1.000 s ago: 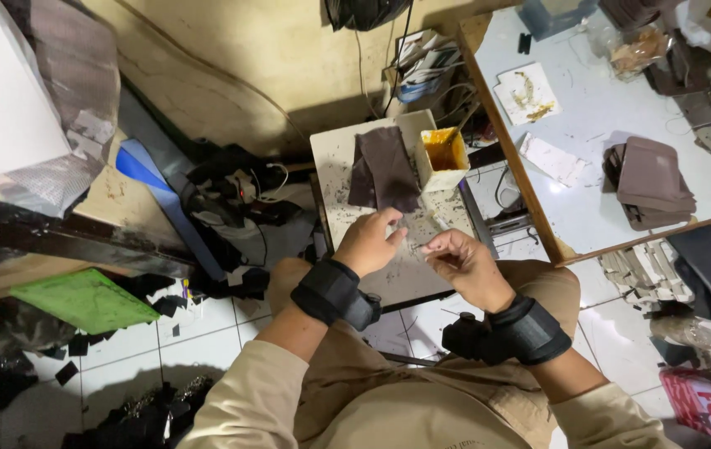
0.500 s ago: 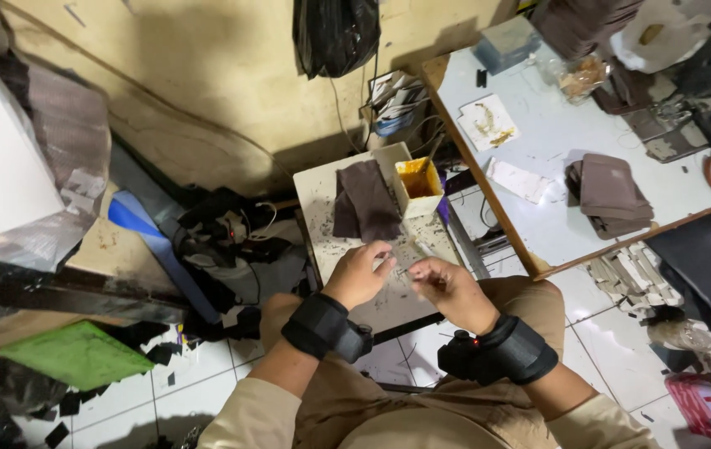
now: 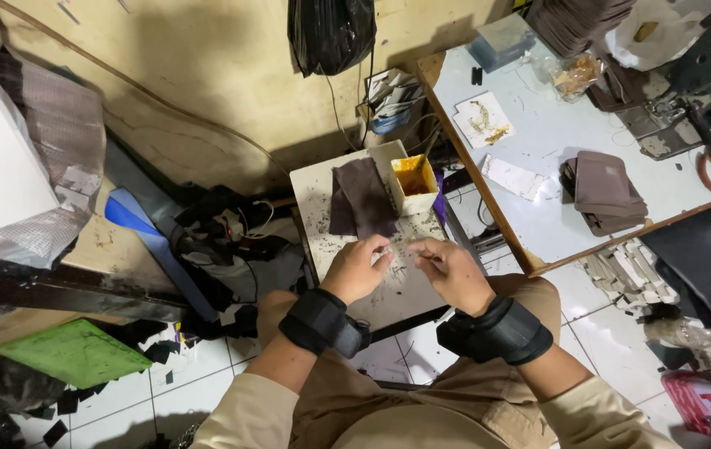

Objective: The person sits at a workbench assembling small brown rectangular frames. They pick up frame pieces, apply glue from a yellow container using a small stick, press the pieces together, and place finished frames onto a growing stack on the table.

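Head view: my left hand (image 3: 358,268) and right hand (image 3: 448,270) are meeting over the small speckled white work board (image 3: 388,291), fingertips pinched narrow on something too small to identify. Spill risk: the open yellow box of orange glue (image 3: 413,178) is sitting beside the dark brown leather pieces (image 3: 362,199); a careless elbow could tip it. Against the half-second-earlier frame, both hands are holding the same spot.

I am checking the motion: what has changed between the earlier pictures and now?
The left hand and right hand drew slightly apart, fingertips still pinching something too small to tell. The dark leather pieces and the yellow glue box stayed on the small board.
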